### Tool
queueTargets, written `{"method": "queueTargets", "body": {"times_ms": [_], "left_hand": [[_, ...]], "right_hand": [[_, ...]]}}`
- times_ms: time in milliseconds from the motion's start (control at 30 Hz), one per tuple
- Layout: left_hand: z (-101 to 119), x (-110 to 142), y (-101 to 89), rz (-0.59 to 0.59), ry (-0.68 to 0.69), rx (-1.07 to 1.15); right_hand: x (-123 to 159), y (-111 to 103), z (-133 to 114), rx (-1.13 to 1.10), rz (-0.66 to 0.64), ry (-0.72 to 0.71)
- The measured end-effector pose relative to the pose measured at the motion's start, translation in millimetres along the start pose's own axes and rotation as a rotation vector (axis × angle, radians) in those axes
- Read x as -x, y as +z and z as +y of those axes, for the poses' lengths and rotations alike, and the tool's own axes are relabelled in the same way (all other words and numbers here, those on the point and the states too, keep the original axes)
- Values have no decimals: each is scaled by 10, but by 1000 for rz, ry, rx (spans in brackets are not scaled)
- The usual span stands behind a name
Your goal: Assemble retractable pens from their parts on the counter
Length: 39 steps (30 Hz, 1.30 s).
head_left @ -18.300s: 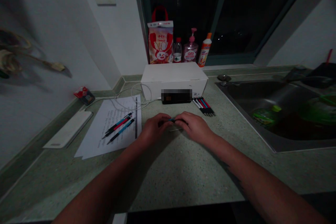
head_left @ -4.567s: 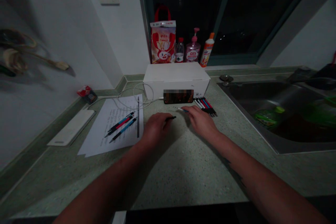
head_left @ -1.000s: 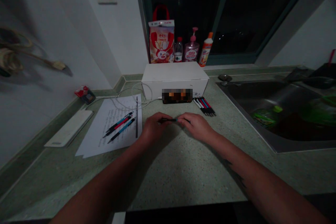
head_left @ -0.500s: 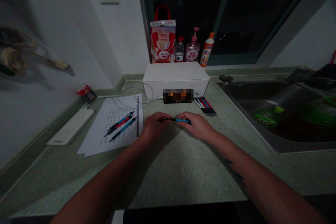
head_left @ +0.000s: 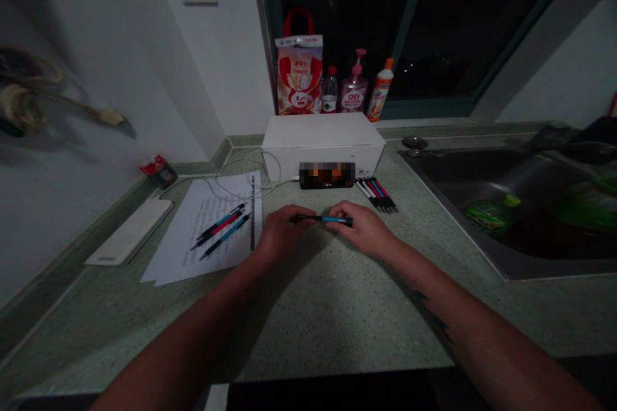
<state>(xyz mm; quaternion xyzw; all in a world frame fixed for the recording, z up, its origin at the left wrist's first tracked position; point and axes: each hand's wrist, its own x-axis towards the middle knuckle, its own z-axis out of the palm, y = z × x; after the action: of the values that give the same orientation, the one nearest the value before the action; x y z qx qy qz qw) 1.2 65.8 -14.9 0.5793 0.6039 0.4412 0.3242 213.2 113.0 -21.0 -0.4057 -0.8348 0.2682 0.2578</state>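
Observation:
A slim blue-and-black pen (head_left: 322,219) lies level between my hands, just above the speckled green countertop (head_left: 337,308). My left hand (head_left: 285,231) is shut on its dark tip end, and my right hand (head_left: 359,231) is shut on its other end. Left of my left hand, a sheet of printed paper (head_left: 216,205) carries several similar pens (head_left: 222,228). Beyond my right hand stands a row of several pens (head_left: 376,196). A blurred dark object (head_left: 326,175) sits nearest ahead of my hands.
A white box (head_left: 322,135) with a cable (head_left: 255,173) stands against the window, with a bag and bottles (head_left: 351,95) behind it. A steel sink (head_left: 463,225) lies to the right. A white flat pad (head_left: 130,231) lies at the left wall.
My right hand has shifted slightly right along the pen. A little more of the blue barrel shows between my hands.

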Motion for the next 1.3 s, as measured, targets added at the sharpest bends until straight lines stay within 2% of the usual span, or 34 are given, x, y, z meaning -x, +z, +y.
{"method": "queueTargets", "body": {"times_ms": [300, 500, 633, 833, 1067, 1300], "left_hand": [[-17, -6, -7, -14, 12, -22], [-53, -48, -23, -122, -18, -82], [-95, -65, -39, -147, 6, -147], [-119, -64, -54, -29, 93, -209], [-81, -70, -33, -83, -30, -99], [-167, -69, -83, -35, 136, -187]], "right_hand": [[-8, 1, 12, 33, -161, -6], [3, -48, 29, 213, -18, -134], [4, -69, 49, 316, -8, -179], [-5, -18, 38, 202, -89, -56], [6, -70, 31, 277, -24, -134], [-5, -47, 40, 68, -91, -28]]}}
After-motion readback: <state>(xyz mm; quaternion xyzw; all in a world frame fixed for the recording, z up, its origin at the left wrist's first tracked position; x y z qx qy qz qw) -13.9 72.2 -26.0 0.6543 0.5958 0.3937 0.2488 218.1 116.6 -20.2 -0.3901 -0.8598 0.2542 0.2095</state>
